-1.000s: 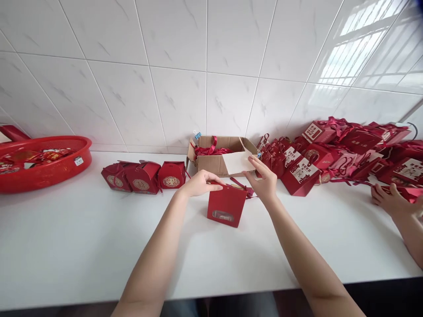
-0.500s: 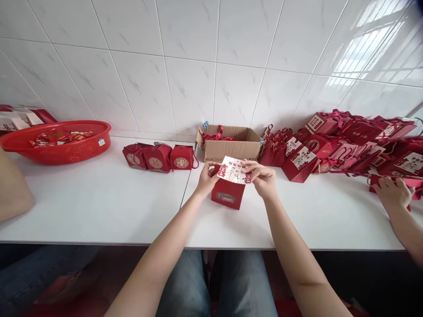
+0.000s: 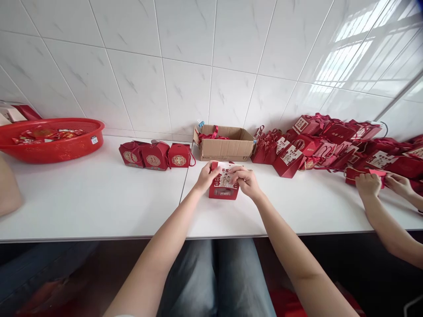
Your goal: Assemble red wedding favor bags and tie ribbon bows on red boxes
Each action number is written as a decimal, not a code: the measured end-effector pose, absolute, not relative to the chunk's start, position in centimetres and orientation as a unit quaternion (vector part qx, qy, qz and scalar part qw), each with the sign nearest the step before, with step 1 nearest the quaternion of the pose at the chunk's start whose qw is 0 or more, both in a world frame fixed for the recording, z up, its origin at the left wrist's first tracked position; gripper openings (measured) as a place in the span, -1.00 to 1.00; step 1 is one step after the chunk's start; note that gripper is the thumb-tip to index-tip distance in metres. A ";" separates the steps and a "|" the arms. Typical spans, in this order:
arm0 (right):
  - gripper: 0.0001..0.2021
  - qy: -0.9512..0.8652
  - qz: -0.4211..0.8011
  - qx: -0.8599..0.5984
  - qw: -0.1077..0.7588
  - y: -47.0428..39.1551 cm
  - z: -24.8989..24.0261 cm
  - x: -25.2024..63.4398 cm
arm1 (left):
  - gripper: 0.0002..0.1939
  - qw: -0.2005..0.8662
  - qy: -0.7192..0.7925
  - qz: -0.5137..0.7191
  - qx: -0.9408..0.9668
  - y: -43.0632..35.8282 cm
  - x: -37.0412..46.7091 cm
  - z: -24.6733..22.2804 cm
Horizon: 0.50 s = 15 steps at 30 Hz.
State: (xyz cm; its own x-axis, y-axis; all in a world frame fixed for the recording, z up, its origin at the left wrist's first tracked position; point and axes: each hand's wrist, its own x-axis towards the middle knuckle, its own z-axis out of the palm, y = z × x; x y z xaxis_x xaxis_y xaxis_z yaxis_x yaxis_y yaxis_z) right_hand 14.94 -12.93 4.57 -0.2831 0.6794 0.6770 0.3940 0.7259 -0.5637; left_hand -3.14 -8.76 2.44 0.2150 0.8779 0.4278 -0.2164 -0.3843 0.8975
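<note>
A small red box (image 3: 223, 193) with an oval window stands on the white table in front of me. A white printed card (image 3: 224, 179) with red characters and drawn figures lies against its front, above the window. My left hand (image 3: 208, 175) pinches the card and the box's top at the left side. On the right, my right hand (image 3: 245, 179) has its fingers closed on the card's right part and covers some of it.
Behind stands an open cardboard box (image 3: 226, 147) with red ribbons. Three red boxes (image 3: 155, 156) and a red basket (image 3: 62, 149) of packets are to the left. Piled red gift boxes (image 3: 337, 136) fill the right, where another person's hands (image 3: 368, 185) hold a red box.
The card has come down from above the box to its front, my hands with it. The view has shifted slightly. At the right, the other person's second hand has come into view.
</note>
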 end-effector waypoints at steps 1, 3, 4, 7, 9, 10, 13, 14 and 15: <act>-0.73 -0.792 0.130 -0.335 0.493 -13.0 4.6 14.8 | -0.62 0.471 0.277 0.566 0.617 -8.8 -3.0 2.3; -0.76 -0.787 0.083 -0.319 0.521 -13.2 4.6 14.5 | -0.62 0.460 0.280 0.570 0.620 -8.9 -2.9 2.2; -0.78 -0.773 0.056 -0.319 0.545 -13.2 4.6 14.4 | -0.62 0.460 0.279 0.570 0.621 -9.0 -2.8 2.2; -0.86 -0.711 0.036 -0.368 0.597 -12.7 4.7 14.0 | -0.64 0.465 0.275 0.567 0.622 -9.2 -2.6 2.1; -0.78 -0.687 0.109 -0.405 0.593 -12.1 4.7 13.7 | -0.63 0.473 0.272 0.562 0.621 -9.3 -2.5 2.1; -0.74 -0.678 0.153 -0.416 0.586 -11.8 4.6 13.6 | -0.62 0.478 0.271 0.560 0.620 -9.3 -2.5 2.1; -0.69 -0.659 0.229 -0.431 0.573 -11.1 4.2 13.4 | -0.59 0.486 0.269 0.556 0.619 -9.3 -2.6 2.1; -0.68 -0.657 0.235 -0.433 0.572 -10.9 4.0 13.3 | -0.58 0.485 0.269 0.557 0.618 -9.3 -2.6 2.1; -0.67 -0.657 0.235 -0.431 0.572 -10.8 3.9 13.3 | -0.57 0.483 0.270 0.559 0.618 -9.2 -2.7 2.0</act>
